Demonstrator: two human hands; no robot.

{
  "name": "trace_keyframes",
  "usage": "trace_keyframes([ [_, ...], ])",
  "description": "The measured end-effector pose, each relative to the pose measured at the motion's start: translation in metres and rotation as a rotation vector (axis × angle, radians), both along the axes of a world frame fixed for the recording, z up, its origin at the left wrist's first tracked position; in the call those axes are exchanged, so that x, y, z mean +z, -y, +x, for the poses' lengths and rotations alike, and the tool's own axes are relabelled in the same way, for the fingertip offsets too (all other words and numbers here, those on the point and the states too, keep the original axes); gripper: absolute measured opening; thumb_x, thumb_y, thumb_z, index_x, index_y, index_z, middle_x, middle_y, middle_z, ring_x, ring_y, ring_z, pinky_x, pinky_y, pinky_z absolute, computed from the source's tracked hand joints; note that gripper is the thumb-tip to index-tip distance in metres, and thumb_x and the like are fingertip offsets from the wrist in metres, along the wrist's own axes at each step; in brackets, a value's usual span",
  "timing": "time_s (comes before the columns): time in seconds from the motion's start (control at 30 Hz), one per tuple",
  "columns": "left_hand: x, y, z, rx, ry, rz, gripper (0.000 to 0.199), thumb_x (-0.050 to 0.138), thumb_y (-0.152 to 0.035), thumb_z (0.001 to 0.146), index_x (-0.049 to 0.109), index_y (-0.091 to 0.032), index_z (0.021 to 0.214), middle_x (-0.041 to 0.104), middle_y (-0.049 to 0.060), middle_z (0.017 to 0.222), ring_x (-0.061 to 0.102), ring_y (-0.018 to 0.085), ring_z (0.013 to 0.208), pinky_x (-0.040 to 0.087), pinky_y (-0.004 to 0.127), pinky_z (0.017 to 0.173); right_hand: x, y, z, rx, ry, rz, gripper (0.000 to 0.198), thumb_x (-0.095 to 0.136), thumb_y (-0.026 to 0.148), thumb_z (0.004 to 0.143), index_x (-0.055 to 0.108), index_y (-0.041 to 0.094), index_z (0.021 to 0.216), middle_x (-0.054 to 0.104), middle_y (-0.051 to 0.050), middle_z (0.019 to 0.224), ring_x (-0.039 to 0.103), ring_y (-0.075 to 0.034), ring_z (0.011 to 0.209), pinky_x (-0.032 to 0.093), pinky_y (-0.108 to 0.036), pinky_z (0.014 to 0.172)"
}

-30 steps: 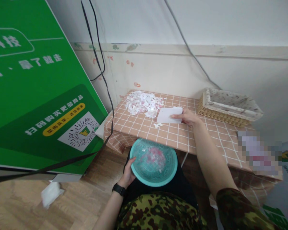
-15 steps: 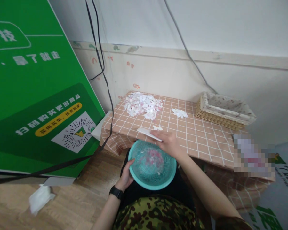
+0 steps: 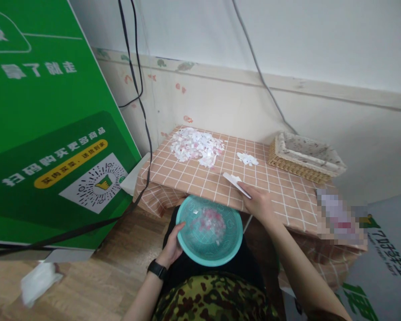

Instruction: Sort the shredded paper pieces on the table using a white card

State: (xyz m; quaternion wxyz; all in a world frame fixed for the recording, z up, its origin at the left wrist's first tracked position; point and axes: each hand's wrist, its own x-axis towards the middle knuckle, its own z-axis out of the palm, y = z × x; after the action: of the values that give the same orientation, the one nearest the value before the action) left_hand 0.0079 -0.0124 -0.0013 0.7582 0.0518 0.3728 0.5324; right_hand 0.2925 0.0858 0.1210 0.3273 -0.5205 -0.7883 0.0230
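Observation:
A teal plastic colander (image 3: 232, 249) rests over my lap, below the table's front edge. My left hand (image 3: 173, 243) is closed on its left rim, thumb on top. Inside the colander lie pink and clear bits (image 3: 210, 223), too small to name. In my right hand (image 3: 259, 203) is a flat white card-like piece (image 3: 237, 186), held over the near part of the table. A few white paper scraps show right behind that piece. Farther back on the table is a large heap of white and pinkish paper scraps (image 3: 195, 145), with a smaller white pile (image 3: 247, 158) to its right.
A checked brown cloth (image 3: 270, 183) covers the table against the wall. On its right stands a cloth-lined wicker basket (image 3: 297, 167), with a blurred-out item (image 3: 341, 218) nearer. Dark cords (image 3: 143, 111) hang at left, before a green sign panel (image 3: 53, 102). A white bag (image 3: 38, 283) lies on the floor.
My right hand has moved right with the white piece, away from above the colander to over the table. A small white scrap now shows near the colander's far side. The view has shifted slightly.

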Motion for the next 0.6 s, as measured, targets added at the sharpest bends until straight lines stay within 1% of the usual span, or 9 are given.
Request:
trace_keyframes([
  [0.13,0.0,0.0,0.0,0.0,0.02,0.008,0.035,0.061,-0.027,0.076,0.064,-0.01,0.106,0.073,0.013,0.094,0.064,0.03,0.096,0.045,0.044,0.09,0.01,-0.016,0.019,-0.133,-0.035,-0.046,0.031,0.048,0.03,0.084,0.064,0.03,0.111,0.068,-0.004,0.106,0.066,-0.028,0.089,0.051,-0.041,0.077],
  [0.23,0.002,0.0,0.001,0.014,0.021,0.015,0.036,0.062,-0.026,0.075,0.064,-0.01,0.106,0.073,0.014,0.095,0.064,0.03,0.097,0.046,0.044,0.089,0.02,-0.033,0.027,-0.254,-0.027,-0.077,0.033,0.047,0.04,0.084,0.068,0.026,0.105,0.071,-0.009,0.09,0.066,-0.031,0.08,0.049,-0.041,0.068],
  [0.3,0.003,0.0,0.001,0.019,0.022,0.016,0.035,0.062,-0.026,0.074,0.065,-0.009,0.105,0.073,0.014,0.094,0.064,0.03,0.097,0.046,0.043,0.089,0.027,-0.045,0.026,-0.285,-0.057,-0.074,0.037,0.047,0.045,0.083,0.069,0.022,0.102,0.071,-0.01,0.085,0.066,-0.031,0.077,0.048,-0.04,0.066],
  [0.4,0.004,0.0,0.0,0.007,0.023,0.022,0.034,0.062,-0.027,0.075,0.065,-0.01,0.104,0.073,0.014,0.095,0.064,0.03,0.096,0.046,0.042,0.088,0.036,-0.067,0.014,-0.228,-0.178,-0.104,0.038,0.052,0.048,0.079,0.07,0.018,0.093,0.071,-0.009,0.081,0.064,-0.028,0.073,0.047,-0.036,0.063],
  [0.5,0.003,0.0,0.0,-0.008,0.012,0.031,0.032,0.061,-0.028,0.076,0.066,-0.01,0.102,0.073,0.014,0.095,0.066,0.03,0.091,0.046,0.043,0.088,0.04,-0.09,-0.002,-0.128,-0.281,-0.231,0.038,0.06,0.05,0.071,0.069,0.015,0.083,0.07,-0.008,0.078,0.062,-0.025,0.068,0.047,-0.033,0.057],
  [0.6,0.002,0.0,0.0,-0.007,-0.001,0.009,0.032,0.062,-0.029,0.075,0.066,-0.01,0.1,0.073,0.014,0.092,0.067,0.03,0.089,0.046,0.045,0.088,0.038,-0.111,-0.015,-0.085,-0.431,-0.368,0.041,0.066,0.051,0.064,0.067,0.013,0.078,0.068,-0.008,0.074,0.061,-0.022,0.062,0.045,-0.031,0.05],
])
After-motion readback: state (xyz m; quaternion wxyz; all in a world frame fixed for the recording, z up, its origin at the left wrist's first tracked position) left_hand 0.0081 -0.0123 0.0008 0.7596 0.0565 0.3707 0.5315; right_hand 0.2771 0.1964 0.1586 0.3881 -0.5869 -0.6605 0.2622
